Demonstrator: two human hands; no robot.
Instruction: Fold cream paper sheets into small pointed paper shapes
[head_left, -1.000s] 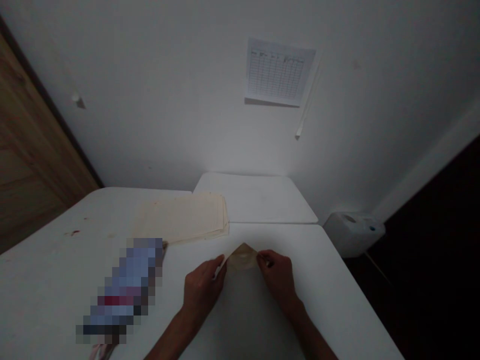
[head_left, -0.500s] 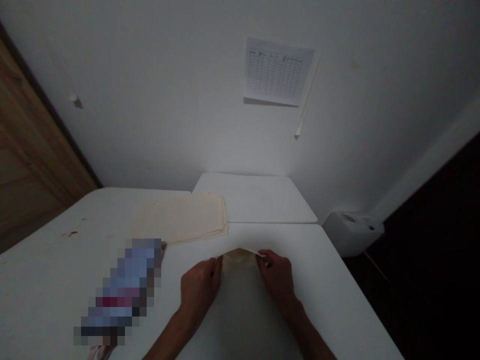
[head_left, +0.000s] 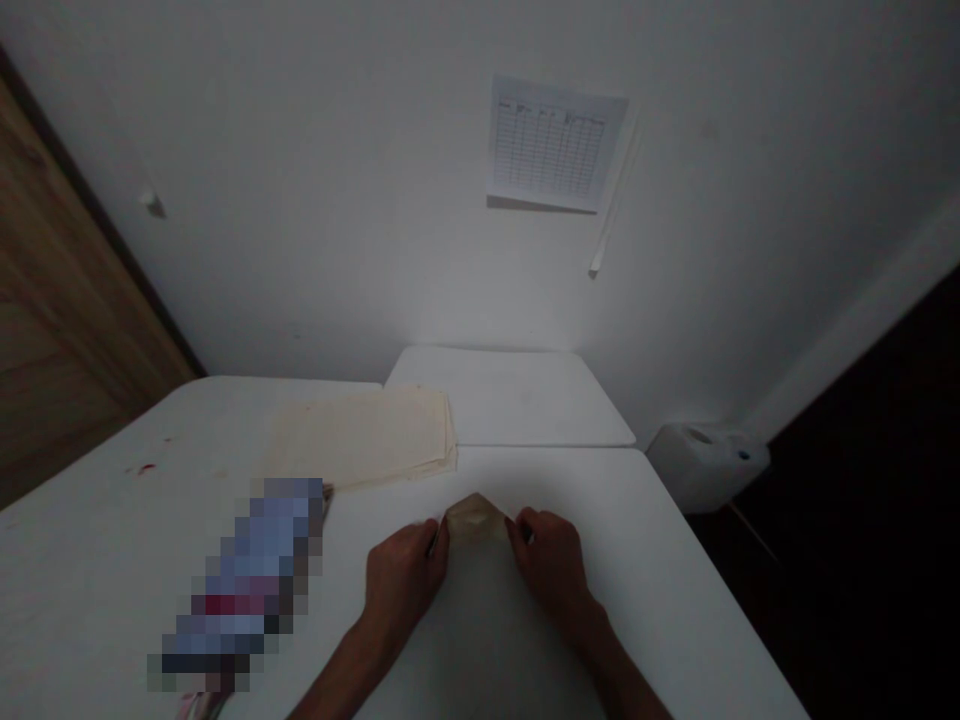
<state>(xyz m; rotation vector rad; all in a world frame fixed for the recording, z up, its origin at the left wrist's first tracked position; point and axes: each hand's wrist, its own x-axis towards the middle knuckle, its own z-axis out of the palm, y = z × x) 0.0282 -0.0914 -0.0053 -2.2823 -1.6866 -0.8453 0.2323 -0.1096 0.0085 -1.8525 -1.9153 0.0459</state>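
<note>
Between my two hands is a small piece of cream paper [head_left: 477, 518], bent up to a peak in its middle above the white table [head_left: 637, 590]. My left hand [head_left: 409, 570] pinches its left edge between thumb and curled fingers. On the opposite edge, my right hand [head_left: 551, 560] grips the paper the same way. The fingers hide both ends of the piece. Beyond my left hand lies a stack of cream paper sheets [head_left: 367, 435], with slightly uneven edges.
Left of my left hand lies a pixelated bluish object [head_left: 247, 570]. A white board-like panel [head_left: 510, 395] adjoins the table's back by the wall. A printed chart [head_left: 555, 145] hangs above. To the right, below table level, stands a white box-like container [head_left: 705, 465].
The paper's middle has risen into a sharper peak, and more of its face shows. My hands have drawn slightly closer together. The sheets and the pixelated object have stayed put.
</note>
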